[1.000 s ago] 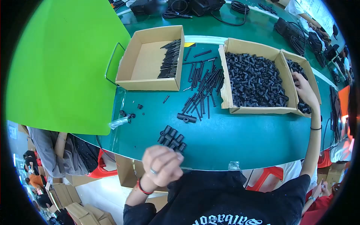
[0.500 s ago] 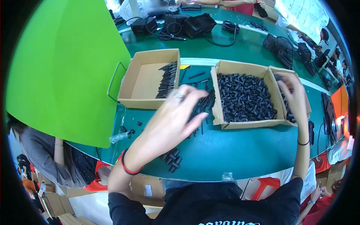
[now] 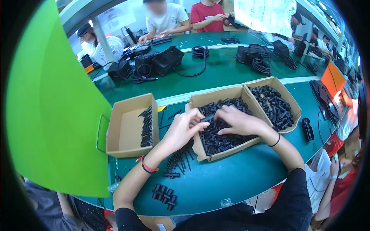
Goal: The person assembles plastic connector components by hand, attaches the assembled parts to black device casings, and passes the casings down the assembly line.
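My left hand [image 3: 183, 129] pinches a short black plastic tube fitting [image 3: 208, 118] between thumb and fingers, over the left edge of the middle cardboard box [image 3: 216, 156]. That box holds a heap of similar black fittings [image 3: 219, 143]. My right hand [image 3: 239, 122] is over the same heap, close to the held fitting, its thumb and fingers apart. Thin black screw-like rods [image 3: 179, 159] lie beside the box, partly under my left forearm. On the table in front of me sit a single fitting [image 3: 171, 175] and a small group of fittings [image 3: 165, 195].
A box [image 3: 129, 152] with a row of rods stands left, beside a green panel [image 3: 54, 115]. Another box of fittings [image 3: 271, 107] adjoins the middle one on the right. Black adapters with cables [image 3: 167, 61] lie behind. Several people sit around the tables.
The view has tilted upward. My right hand has moved left from the right-hand box to the middle one. My left hand now grips a fitting, and a single fitting shows near the rods.
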